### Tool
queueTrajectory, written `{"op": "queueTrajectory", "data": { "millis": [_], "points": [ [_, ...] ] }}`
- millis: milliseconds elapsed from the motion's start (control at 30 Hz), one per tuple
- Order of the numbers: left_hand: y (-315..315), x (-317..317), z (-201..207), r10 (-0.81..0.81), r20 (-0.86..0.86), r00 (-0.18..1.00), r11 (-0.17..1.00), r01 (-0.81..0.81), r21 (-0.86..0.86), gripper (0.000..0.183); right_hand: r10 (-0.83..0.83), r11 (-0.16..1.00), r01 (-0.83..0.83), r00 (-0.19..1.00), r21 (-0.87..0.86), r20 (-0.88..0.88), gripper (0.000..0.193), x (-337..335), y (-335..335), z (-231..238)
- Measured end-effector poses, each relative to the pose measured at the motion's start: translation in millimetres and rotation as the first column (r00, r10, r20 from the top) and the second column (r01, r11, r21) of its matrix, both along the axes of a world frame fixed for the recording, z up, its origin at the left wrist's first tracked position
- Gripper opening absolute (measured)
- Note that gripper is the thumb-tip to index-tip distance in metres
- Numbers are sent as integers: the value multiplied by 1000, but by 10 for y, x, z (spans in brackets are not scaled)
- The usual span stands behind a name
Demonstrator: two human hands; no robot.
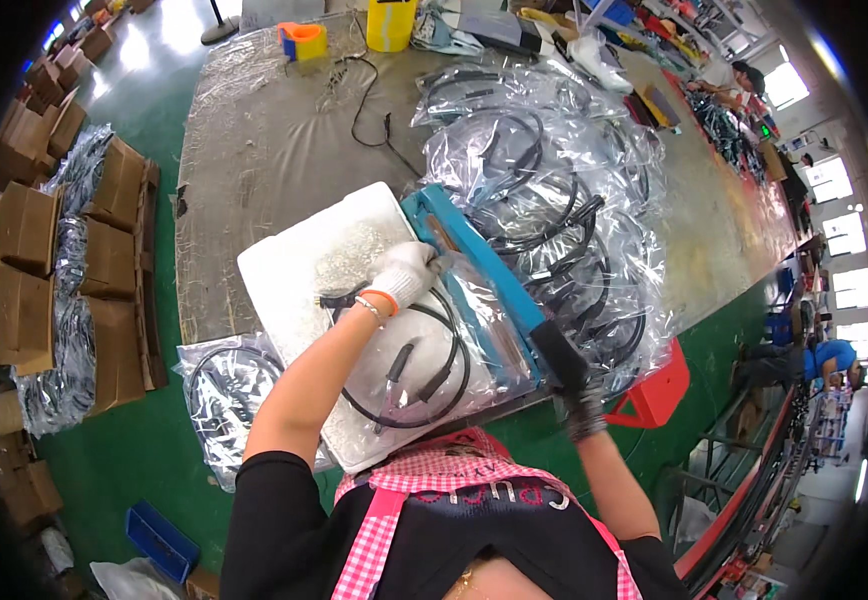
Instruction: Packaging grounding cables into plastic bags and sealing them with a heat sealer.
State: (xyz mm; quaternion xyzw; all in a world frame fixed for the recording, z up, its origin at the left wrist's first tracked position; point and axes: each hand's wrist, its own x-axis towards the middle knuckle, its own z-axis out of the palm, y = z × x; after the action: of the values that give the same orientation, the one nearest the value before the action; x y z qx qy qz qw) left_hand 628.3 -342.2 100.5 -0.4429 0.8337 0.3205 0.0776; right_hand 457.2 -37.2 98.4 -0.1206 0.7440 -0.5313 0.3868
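Observation:
A white foam block (294, 262) lies slantwise on the worktable, with a clear plastic bag (379, 375) on it. Inside the bag is a coiled black cable (467, 365) with a grey-tipped end. My left hand (404, 272), in a white glove, is closed on the bag's upper edge beside a long blue bag sealer (484, 265). The bag's mouth reaches across to the sealer's bar. At the sealer's near end, my right hand (582, 405), in a dark grey glove, grips the black end of its arm; the fingers are partly hidden.
Many bagged cables (564, 190) are heaped right of the sealer. Another bagged cable (229, 400) lies left of the foam. A tape dispenser (304, 41) and yellow roll (391, 25) stand at the far edge. A red stool (654, 388) is at the right; cartons (114, 270) stand left.

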Motion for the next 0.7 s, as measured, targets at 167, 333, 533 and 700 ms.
{"op": "queueTrajectory", "data": {
  "millis": [167, 333, 533, 700],
  "points": [
    [-23, -268, 17, 13, 103, 995, 999, -18, 50, 35, 295, 936, -286, 955, -205, 15, 52, -209, -611, 990],
    [-168, -256, 114, 240, 67, 969, 938, -249, 243, 44, 697, 592, -697, 191, 404, -691, 64, 134, -924, 848],
    [-63, -415, 383, 85, 244, 966, 987, -115, 111, 53, 671, 651, -730, 427, 207, -606, 52, 64, -1032, 1240],
    [-143, -317, 201, 218, 21, 976, 966, -219, 140, 49, 679, 600, -698, 187, 390, -710, 55, 203, -1024, 1290]
  ]
}}
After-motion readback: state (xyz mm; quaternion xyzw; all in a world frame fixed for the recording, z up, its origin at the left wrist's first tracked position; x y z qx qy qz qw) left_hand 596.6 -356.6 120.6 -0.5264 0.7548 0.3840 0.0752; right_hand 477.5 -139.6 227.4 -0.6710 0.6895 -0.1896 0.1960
